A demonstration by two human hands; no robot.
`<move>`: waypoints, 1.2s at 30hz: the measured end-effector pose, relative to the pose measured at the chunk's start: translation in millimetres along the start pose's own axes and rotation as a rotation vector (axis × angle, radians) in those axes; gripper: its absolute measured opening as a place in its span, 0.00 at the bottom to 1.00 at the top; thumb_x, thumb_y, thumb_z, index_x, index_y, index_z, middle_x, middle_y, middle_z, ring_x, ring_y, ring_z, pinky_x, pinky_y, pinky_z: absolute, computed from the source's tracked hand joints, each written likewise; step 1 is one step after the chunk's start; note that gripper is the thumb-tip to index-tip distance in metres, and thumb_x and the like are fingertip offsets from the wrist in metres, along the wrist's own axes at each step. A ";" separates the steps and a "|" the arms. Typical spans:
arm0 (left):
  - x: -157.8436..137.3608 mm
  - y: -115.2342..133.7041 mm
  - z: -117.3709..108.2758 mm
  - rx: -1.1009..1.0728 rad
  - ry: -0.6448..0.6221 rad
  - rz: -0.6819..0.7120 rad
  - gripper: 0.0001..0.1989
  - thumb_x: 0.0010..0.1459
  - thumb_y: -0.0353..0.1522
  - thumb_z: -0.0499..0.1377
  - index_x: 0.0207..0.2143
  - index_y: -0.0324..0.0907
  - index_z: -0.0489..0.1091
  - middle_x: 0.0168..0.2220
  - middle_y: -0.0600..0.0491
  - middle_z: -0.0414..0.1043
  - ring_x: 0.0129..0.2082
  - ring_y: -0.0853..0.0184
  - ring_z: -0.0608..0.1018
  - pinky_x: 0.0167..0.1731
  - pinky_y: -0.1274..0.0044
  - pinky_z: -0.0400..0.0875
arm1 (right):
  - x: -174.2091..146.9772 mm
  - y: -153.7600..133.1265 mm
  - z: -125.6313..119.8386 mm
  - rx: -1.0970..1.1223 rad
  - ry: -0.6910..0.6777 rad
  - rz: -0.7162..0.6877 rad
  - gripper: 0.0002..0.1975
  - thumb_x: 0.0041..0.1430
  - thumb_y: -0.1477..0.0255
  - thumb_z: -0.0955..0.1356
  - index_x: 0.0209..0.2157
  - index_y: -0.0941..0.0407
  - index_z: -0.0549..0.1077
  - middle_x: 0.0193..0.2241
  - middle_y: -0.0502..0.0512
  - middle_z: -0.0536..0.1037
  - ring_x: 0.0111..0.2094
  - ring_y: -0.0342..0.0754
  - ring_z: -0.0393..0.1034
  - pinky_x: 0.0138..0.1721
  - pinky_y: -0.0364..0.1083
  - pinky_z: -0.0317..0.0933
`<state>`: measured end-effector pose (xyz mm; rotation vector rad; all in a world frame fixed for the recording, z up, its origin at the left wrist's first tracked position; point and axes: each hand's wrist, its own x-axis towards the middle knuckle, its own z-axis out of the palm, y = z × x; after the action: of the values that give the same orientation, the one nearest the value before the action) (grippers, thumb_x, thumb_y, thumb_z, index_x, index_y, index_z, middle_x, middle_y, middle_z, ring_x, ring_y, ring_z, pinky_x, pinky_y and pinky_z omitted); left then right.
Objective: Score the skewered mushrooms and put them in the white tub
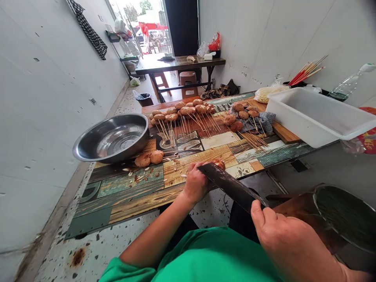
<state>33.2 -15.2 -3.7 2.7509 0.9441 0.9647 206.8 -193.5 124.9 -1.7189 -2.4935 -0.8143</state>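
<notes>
My left hand (pixel 197 183) pinched a round brown mushroom (pixel 220 163), right hand (pixel 280 229) gripped a rectangular dark-metal cleaver (pixel 232 186) (probably scoring; next cut needed steadiness).

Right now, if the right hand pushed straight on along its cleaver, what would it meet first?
Probably the left hand, by the tip of the cleaver in the right hand; blade and fingers overlap in view, so depth is unclear.

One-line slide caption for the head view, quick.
Left hand holding a mushroom, right hand a cleaver, with skewered mushrooms beyond on the patchwork-patterned table.
</notes>
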 end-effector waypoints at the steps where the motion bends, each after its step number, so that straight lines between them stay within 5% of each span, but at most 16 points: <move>1: -0.3 -0.6 0.6 0.003 -0.007 -0.003 0.17 0.65 0.41 0.62 0.51 0.40 0.76 0.46 0.43 0.80 0.47 0.54 0.78 0.49 0.64 0.68 | 0.4 -0.4 -0.9 -0.008 -0.007 -0.002 0.20 0.39 0.89 0.64 0.32 0.70 0.84 0.13 0.57 0.70 0.10 0.48 0.65 0.09 0.42 0.57; 12: -0.3 -5.0 7.5 0.037 0.055 0.037 0.16 0.65 0.41 0.60 0.46 0.40 0.78 0.43 0.41 0.79 0.46 0.51 0.78 0.49 0.60 0.71 | 31.3 -14.0 0.5 -0.121 -0.149 0.027 0.17 0.42 0.87 0.67 0.35 0.70 0.83 0.15 0.57 0.72 0.13 0.47 0.68 0.12 0.39 0.56; 18: 0.4 -4.5 3.1 0.010 -0.009 -0.029 0.12 0.62 0.38 0.63 0.43 0.39 0.78 0.42 0.41 0.79 0.44 0.53 0.78 0.46 0.62 0.71 | 15.9 -12.6 -7.2 -0.122 -0.188 0.000 0.19 0.43 0.86 0.66 0.38 0.68 0.83 0.15 0.56 0.72 0.12 0.47 0.67 0.12 0.39 0.56; 24: 4.0 -1.2 -3.9 0.040 -0.064 -0.020 0.08 0.62 0.37 0.63 0.34 0.42 0.79 0.39 0.44 0.78 0.42 0.55 0.76 0.44 0.64 0.68 | 35.0 -9.7 -13.0 -0.028 -0.386 0.068 0.18 0.47 0.87 0.66 0.39 0.67 0.82 0.18 0.58 0.77 0.16 0.49 0.73 0.13 0.39 0.52; 29: 5.6 2.3 -4.9 0.054 -0.017 0.001 0.10 0.65 0.40 0.63 0.41 0.44 0.78 0.42 0.47 0.79 0.43 0.56 0.77 0.43 0.64 0.67 | 32.2 20.7 -8.9 0.224 -0.333 0.084 0.09 0.50 0.85 0.67 0.29 0.58 0.76 0.17 0.53 0.75 0.16 0.48 0.70 0.17 0.44 0.48; 32: 5.4 2.8 -3.1 0.057 0.009 -0.003 0.14 0.64 0.42 0.63 0.47 0.45 0.77 0.45 0.48 0.80 0.44 0.57 0.77 0.43 0.65 0.67 | 16.6 49.0 1.6 0.469 -0.242 0.258 0.10 0.62 0.76 0.60 0.31 0.55 0.71 0.20 0.54 0.76 0.21 0.50 0.72 0.23 0.46 0.53; 36: 5.4 2.7 -2.6 0.063 0.012 0.001 0.15 0.65 0.43 0.63 0.47 0.44 0.76 0.46 0.48 0.80 0.44 0.58 0.77 0.44 0.65 0.67 | 8.7 74.2 15.2 1.044 -0.541 0.512 0.15 0.66 0.63 0.56 0.25 0.51 0.60 0.18 0.50 0.73 0.15 0.45 0.67 0.20 0.44 0.57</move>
<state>36.4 -14.7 2.0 2.8005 0.9921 0.9690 272.4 -160.0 144.7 -2.0140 -1.8405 0.9239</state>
